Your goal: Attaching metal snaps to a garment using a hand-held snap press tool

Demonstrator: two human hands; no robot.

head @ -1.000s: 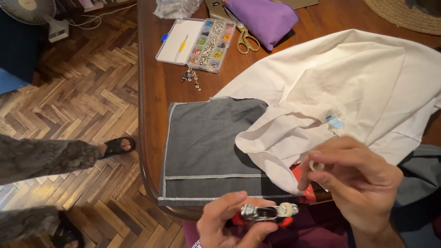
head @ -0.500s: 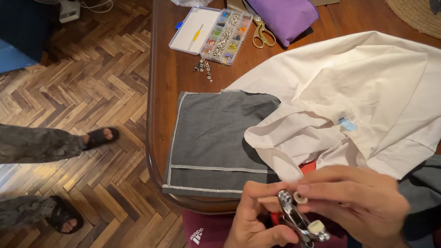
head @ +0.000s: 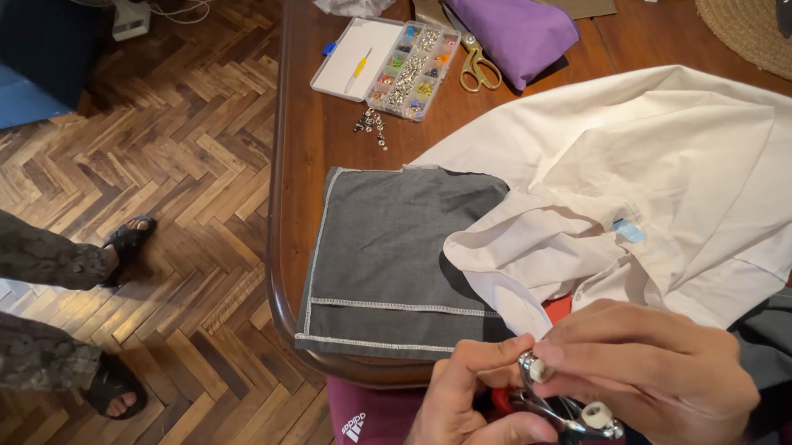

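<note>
Head view: pliers [head: 565, 411] head up-left.

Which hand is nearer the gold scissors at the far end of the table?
Right, though narrowly. Both hands are at the near table edge, together on the snap pliers, far from the gold scissors. The right hand lies slightly closer than the left hand.
</note>
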